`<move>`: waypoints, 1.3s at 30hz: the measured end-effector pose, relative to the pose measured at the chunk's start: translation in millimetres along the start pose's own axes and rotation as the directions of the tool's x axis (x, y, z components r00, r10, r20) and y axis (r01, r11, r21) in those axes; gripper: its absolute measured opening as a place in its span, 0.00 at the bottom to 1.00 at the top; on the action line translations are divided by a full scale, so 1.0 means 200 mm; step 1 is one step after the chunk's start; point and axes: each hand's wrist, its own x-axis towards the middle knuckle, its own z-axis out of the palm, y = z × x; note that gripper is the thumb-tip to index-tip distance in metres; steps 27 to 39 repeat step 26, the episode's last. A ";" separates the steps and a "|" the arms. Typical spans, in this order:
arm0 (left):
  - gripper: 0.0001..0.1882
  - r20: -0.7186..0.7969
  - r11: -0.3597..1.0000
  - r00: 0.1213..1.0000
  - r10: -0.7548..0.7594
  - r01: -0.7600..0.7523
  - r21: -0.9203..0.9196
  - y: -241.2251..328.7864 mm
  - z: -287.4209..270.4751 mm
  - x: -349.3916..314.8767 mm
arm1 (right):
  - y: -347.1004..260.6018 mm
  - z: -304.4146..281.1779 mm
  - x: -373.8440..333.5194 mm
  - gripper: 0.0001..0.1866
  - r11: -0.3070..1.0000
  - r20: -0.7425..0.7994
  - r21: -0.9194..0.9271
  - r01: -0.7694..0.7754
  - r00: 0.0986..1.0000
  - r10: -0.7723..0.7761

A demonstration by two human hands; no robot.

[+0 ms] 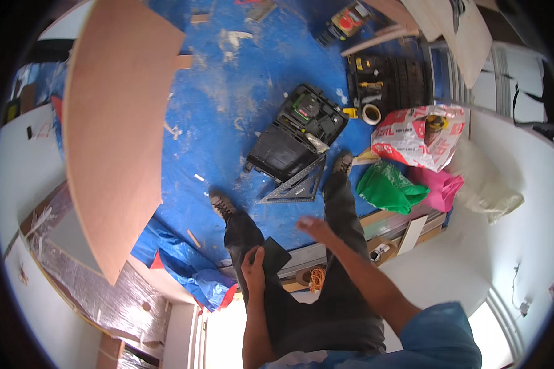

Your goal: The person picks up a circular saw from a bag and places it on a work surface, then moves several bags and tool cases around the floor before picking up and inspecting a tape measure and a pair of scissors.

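Observation:
My left hand (253, 265) is closed on the edge of a dark, flat, rectangular piece (277, 257) in front of my left thigh; its exact kind does not show. Apart from it, my right hand (314, 228) is raised near my right knee. Motion blurs its fingers, so whether they hold anything is unclear. On the floor between my shoes lies a black triangular speed square (298, 187). Just beyond it an opened black hard case (283, 147) holds a green-and-black tool (305, 106).
A large plywood sheet (120, 123) rises at the left. To the right are a tape roll (371, 114), a black tool tray (400, 83), a red-and-white plastic bag (406, 138), and green (388, 187) and pink (440, 187) bags. Blue sheeting (228, 80) covers the floor. Orange cord (317, 280) lies behind my legs.

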 end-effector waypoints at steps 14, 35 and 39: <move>0.24 0.275 0.732 0.924 0.264 -0.378 0.567 0.05 0.31 0.18 | 0.64 -0.42 0.95 0.29 0.955 -0.079 -0.146 -0.259 0.965 0.250; 0.24 0.037 0.862 0.937 0.348 -0.335 0.380 0.32 0.21 -0.27 | -0.25 -1.31 -0.53 0.19 0.576 -0.363 0.767 0.283 0.931 0.026; 0.24 0.037 0.862 0.937 0.348 -0.335 0.380 0.32 0.21 -0.27 | -0.25 -1.31 -0.53 0.19 0.576 -0.363 0.767 0.283 0.931 0.026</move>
